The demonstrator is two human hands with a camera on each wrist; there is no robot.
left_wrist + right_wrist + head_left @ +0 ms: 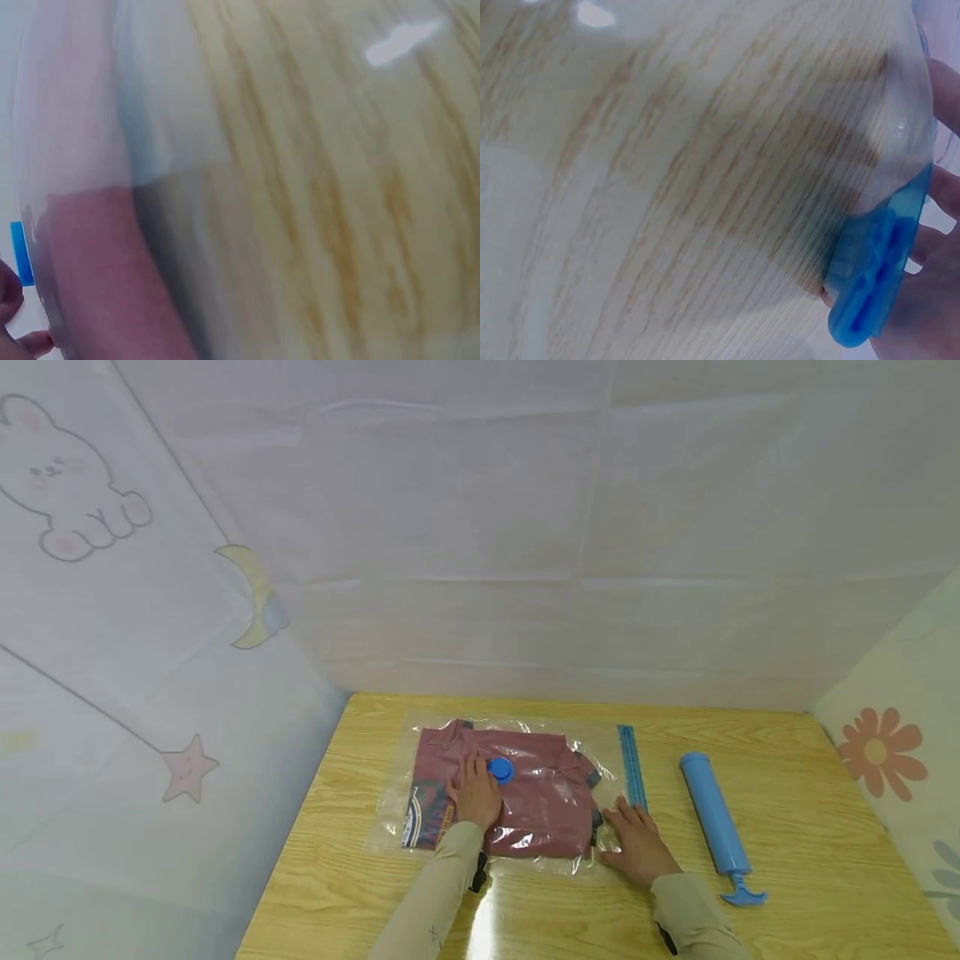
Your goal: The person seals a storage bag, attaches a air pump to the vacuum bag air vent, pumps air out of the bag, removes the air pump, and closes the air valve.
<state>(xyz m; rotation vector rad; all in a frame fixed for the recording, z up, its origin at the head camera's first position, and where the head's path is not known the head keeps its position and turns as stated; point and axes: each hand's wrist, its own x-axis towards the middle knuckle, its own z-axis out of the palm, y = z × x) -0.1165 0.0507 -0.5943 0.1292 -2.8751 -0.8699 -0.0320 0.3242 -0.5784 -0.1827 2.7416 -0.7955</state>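
A clear vacuum storage bag [611,747] lies flat on the table with a folded maroon garment [540,802] inside. A round blue valve cap [500,769] sits on its upper face, and a blue zip strip [632,764] runs along its right end. My left hand [477,795] rests on the bag just left of the cap, fingers stretched forward. At the near right corner, my right hand [640,846] lies on the bag with its fingers spread beside the strip. In the right wrist view, the strip's blue end [866,281] partly hides the fingers.
To the right of the bag lies a blue hand pump [712,814], its handle [742,891] toward the near side. The wood-grain table [322,843] meets a pale sheet wall [480,610] at the back. Printed side walls stand left and right.
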